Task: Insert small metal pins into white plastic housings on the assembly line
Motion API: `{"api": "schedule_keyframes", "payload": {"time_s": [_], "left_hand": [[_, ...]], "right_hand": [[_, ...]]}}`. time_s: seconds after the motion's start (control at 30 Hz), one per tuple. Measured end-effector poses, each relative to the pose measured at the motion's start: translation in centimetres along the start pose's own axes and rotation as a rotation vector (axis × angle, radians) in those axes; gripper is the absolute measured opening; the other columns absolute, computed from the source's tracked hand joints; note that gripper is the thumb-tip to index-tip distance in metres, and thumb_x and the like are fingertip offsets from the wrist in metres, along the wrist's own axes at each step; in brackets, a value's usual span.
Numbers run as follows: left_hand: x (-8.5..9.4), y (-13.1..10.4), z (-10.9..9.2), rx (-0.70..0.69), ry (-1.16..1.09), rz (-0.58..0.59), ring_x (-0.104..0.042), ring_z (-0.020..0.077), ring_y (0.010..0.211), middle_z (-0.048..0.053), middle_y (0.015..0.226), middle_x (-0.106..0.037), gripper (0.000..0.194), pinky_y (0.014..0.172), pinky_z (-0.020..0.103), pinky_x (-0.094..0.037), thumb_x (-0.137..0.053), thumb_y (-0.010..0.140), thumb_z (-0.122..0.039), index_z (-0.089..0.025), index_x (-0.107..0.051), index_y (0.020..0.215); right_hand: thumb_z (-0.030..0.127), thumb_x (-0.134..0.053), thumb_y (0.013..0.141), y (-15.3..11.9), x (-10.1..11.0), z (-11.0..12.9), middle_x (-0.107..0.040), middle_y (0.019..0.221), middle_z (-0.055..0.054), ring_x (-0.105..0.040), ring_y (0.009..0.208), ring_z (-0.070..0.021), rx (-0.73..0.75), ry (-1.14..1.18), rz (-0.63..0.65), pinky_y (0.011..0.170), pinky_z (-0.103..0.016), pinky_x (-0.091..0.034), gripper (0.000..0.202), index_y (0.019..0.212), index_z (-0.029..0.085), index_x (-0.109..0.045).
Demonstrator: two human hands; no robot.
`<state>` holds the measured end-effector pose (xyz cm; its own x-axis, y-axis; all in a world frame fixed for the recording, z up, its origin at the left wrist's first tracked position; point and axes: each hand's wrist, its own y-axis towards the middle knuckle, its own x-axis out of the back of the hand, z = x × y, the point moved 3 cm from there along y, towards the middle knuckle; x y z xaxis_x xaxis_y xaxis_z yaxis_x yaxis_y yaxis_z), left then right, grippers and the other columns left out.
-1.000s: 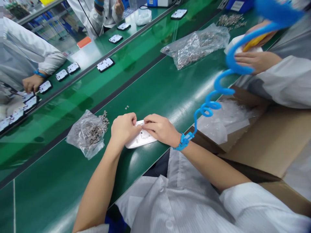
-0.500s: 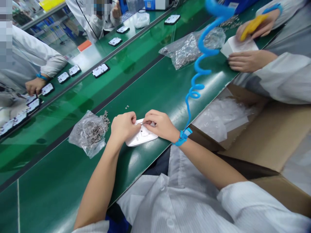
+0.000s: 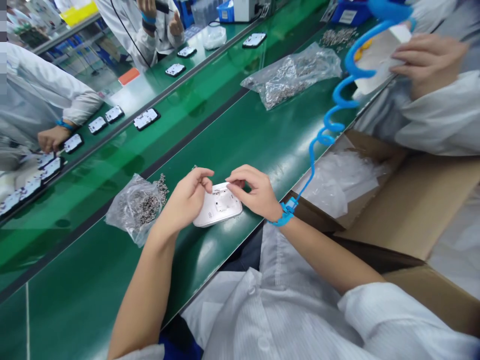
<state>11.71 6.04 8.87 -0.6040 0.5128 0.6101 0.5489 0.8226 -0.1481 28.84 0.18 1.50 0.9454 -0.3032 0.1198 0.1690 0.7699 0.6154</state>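
Note:
A white plastic housing [image 3: 218, 206] with a recessed compartment and a cluster of small holes lies on the green bench in front of me. My left hand [image 3: 189, 197] rests at its left side, thumb and index finger apart with nothing visible between them. Over the housing's far right edge, my right hand [image 3: 253, 192] has thumb and index fingertips brought together; anything between them is too small to make out. A blue wrist strap [image 3: 284, 214] circles my right wrist. Left of my hands, a clear plastic bag [image 3: 129, 207] holds small metal parts, some spilling from its opening.
A coiled blue cord [image 3: 330, 120] rises from the strap. Another bag of metal parts [image 3: 292, 80] lies farther along the bench [image 3: 232, 135]. A co-worker's hand [image 3: 431, 60] holds a white housing at right, above an open cardboard box [image 3: 397, 205]. Dark-edged circuit units [image 3: 146, 119] sit across the line.
My hands have drawn apart, uncovering the housing's compartment; the left fingers have loosened. The co-worker at right has lifted and tilted their white housing. The coiled cord has swung right.

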Motion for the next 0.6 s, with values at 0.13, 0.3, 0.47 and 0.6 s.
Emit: {"api": "schedule_keyframes", "payload": {"time_s": [0.13, 0.3, 0.47, 0.6], "left_hand": [[-0.9, -1.4, -1.7, -0.171, 0.005, 0.096, -0.061, 0.0139, 0.085, 0.002, 0.094, -0.066, 0.042, 0.082, 0.029, -0.05, -0.039, 0.093, -0.013, -0.02, -0.054, 0.132], [-0.9, -3.0, -3.4, -0.252, -0.014, 0.057, -0.066, 0.0161, 0.094, 0.004, 0.095, -0.068, 0.037, 0.088, 0.031, -0.052, -0.039, 0.099, -0.017, -0.019, -0.053, 0.134], [-0.8, -3.9, -4.2, -0.335, 0.011, -0.006, -0.068, 0.0177, 0.108, 0.009, 0.126, -0.067, 0.035, 0.093, 0.032, -0.052, -0.043, 0.1, -0.018, -0.021, -0.052, 0.134], [-0.7, -4.0, -3.8, -0.354, 0.021, 0.08, -0.068, 0.0179, 0.108, 0.007, 0.128, -0.067, 0.033, 0.092, 0.032, -0.054, -0.043, 0.1, -0.02, -0.023, -0.054, 0.132]], "right_hand": [[0.022, -0.065, 0.097, -0.2, 0.5, 2.0, -0.069, 0.098, -0.005, -0.063, 0.082, -0.0151, -0.019, -0.008, -0.004, 0.069, -0.031, -0.053, 0.01, 0.099, 0.023, -0.074], [0.02, -0.064, 0.097, 0.0, 0.9, 5.3, -0.066, 0.097, -0.005, -0.063, 0.085, -0.0163, 0.049, -0.057, -0.019, 0.072, -0.033, -0.056, 0.012, 0.103, 0.025, -0.074], [0.023, -0.073, 0.094, 0.1, 0.5, 6.7, -0.065, 0.103, -0.006, -0.066, 0.093, -0.0184, 0.175, -0.111, -0.005, 0.077, -0.036, -0.059, 0.01, 0.103, 0.027, -0.077], [0.022, -0.071, 0.096, 0.3, 0.3, 6.6, -0.067, 0.102, -0.005, -0.067, 0.093, -0.0179, 0.193, -0.1, 0.008, 0.076, -0.035, -0.059, 0.009, 0.096, 0.027, -0.078]]}}
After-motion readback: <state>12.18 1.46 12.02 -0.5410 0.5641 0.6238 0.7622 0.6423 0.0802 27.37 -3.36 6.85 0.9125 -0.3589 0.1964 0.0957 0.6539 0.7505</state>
